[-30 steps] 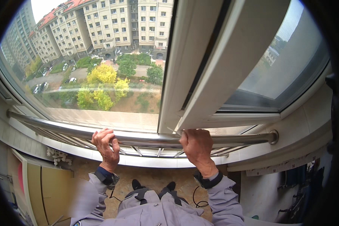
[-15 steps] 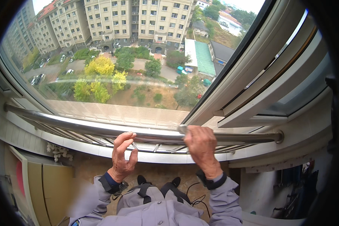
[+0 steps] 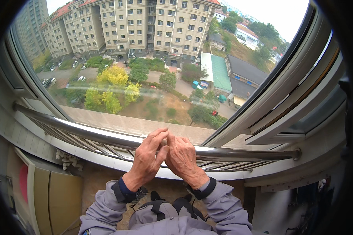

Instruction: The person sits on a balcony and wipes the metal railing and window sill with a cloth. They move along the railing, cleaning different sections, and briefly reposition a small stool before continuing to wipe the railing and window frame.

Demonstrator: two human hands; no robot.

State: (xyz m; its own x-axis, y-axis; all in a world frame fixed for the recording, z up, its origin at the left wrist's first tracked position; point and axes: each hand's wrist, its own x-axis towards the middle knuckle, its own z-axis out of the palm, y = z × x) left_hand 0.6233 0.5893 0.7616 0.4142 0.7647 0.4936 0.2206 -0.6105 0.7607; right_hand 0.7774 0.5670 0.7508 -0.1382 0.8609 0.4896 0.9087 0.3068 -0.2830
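My left hand (image 3: 148, 157) and my right hand (image 3: 182, 159) meet over the shiny metal handrail (image 3: 106, 135), their fingertips touching. The fingers of the left hand are pressed together and bent toward the right hand, with the thumb just below them. Turned back up, the right hand has its fingers curled in, partly hidden behind the left. Whatever lies between the two hands cannot be made out. Behind the rail is a large window pane (image 3: 145, 102) with faint pale streaks on it.
Thin metal bars (image 3: 110, 152) run below the handrail. A window frame (image 3: 262, 103) slants up on the right. At lower left stands a yellowish cabinet (image 3: 64, 199), with a white knobbly object (image 3: 68, 158) beside it. Outside, far below, are trees and buildings.
My right hand has moved left along the rail and met my left hand, which shifted right. The small greyish thing at the right fingertips is now out of sight. The view has shifted slightly.
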